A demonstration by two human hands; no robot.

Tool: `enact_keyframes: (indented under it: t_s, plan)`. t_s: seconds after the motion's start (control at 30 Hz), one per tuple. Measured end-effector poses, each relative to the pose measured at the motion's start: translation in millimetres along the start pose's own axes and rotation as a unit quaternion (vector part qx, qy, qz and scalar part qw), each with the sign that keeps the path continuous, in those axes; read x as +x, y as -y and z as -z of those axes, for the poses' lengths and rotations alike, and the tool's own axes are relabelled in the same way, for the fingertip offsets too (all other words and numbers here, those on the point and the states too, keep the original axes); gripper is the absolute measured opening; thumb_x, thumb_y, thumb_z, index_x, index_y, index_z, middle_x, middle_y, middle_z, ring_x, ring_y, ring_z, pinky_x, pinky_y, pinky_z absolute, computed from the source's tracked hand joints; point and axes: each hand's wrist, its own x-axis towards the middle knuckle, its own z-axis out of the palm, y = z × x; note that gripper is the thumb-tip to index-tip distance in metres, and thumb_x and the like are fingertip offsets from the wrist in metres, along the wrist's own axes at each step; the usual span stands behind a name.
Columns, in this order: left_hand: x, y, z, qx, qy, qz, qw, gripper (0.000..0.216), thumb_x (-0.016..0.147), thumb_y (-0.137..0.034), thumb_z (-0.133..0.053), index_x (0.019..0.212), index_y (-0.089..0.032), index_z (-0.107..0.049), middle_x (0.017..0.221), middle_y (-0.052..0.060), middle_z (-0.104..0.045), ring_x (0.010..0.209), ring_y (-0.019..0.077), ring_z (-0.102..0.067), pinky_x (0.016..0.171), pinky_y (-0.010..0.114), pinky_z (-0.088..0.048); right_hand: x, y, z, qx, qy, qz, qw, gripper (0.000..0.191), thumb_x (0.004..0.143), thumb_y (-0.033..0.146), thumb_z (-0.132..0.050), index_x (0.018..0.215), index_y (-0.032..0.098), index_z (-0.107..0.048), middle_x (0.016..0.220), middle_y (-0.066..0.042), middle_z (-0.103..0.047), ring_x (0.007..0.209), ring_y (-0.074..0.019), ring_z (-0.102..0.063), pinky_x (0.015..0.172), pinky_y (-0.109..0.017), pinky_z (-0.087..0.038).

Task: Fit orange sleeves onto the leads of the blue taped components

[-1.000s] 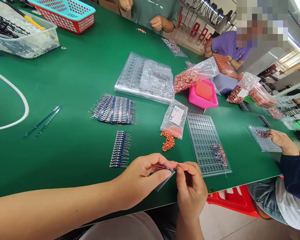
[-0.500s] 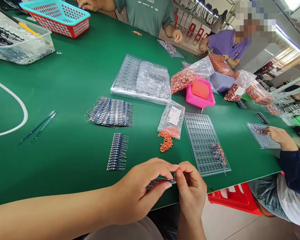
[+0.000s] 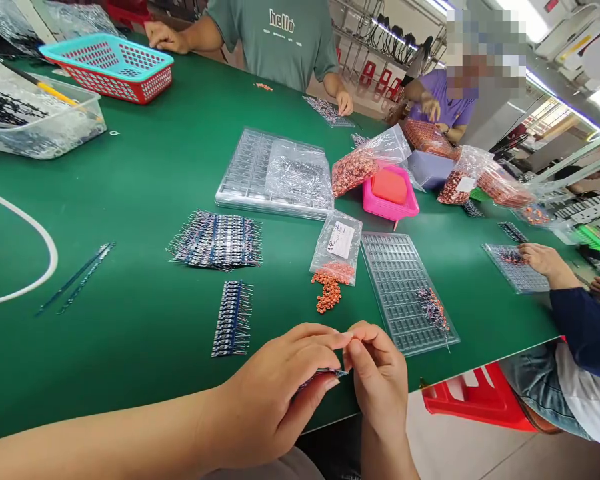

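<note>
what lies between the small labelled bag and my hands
Head view: a heap of small orange parts by the labelled bag, then bare green mat to the left hand and right hand.

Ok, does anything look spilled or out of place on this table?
Yes: small orange bead-like parts lie in a loose heap on the green table mat, apparently spilled at the mouth of the clear labelled plastic bag. Nothing else stands out.
</note>
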Motion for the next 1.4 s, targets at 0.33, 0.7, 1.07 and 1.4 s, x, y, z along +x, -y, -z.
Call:
enact_keyframes:
  t_s: [0.33, 0.7, 1.07, 1.4]
  plan:
    - [-1.7, 2.2, -2.0, -0.063, 0.013, 0.07, 0.995, 0.026, 0.091, -0.003, -0.051, 0.108, -0.021, -0.056, 0.126, 0.014, -0.069, 0.122, 0.0225, -0.063, 0.099, 0.036, -0.054, -0.3, 5.8, -5.7, -0.108, -0.042, 0.068, 0.991, 0.008, 0.091, 0.025, -0.065, 0.085, 0.02, -0.063, 0.076, 0.0, -0.06, 0.065, -0.0118, -0.057, 0.055, -0.021, -0.049]
    - [3.7, -0.8, 1.1, -0.131, 0.011, 0.236, 0.963, 0.01, 0.097, -0.019, -0.051, 0.102, -0.022, -0.06, 0.12, 0.008, -0.074, 0.119, 0.0217, -0.066, 0.099, 0.036, -0.054, 0.5, 14.2, -11.1, -0.396, -0.069, 0.268, 0.875, 0.017, 0.089, 0.007, -0.061, 0.096, 0.022, -0.063, 0.081, 0.0, -0.066, 0.066, -0.0114, -0.06, 0.059, -0.023, -0.05]
    - [12.6, 4.4, 4.2, -0.275, -0.011, 0.361, 0.891, 0.011, 0.096, -0.027, -0.057, 0.101, -0.02, -0.064, 0.126, 0.008, -0.072, 0.12, 0.0218, -0.066, 0.106, 0.037, -0.05, 1.3, 2.4, -7.1, -0.406, -0.057, 0.291, 0.865, 0.03, 0.088, 0.005, -0.064, 0.11, 0.025, -0.068, 0.088, -0.003, -0.072, 0.076, -0.0163, -0.069, 0.063, -0.028, -0.055]
    - [15.2, 5.9, 4.8, -0.294, -0.023, 0.381, 0.876, 0.011, 0.095, -0.024, -0.058, 0.1, -0.02, -0.066, 0.115, 0.005, -0.076, 0.11, 0.0203, -0.07, 0.1, 0.034, -0.054, 0.6, 5.7, -10.2, -0.383, -0.061, 0.236, 0.891, 0.019, 0.089, 0.008, -0.066, 0.099, 0.024, -0.068, 0.084, -0.002, -0.07, 0.07, -0.0146, -0.065, 0.059, -0.027, -0.052]
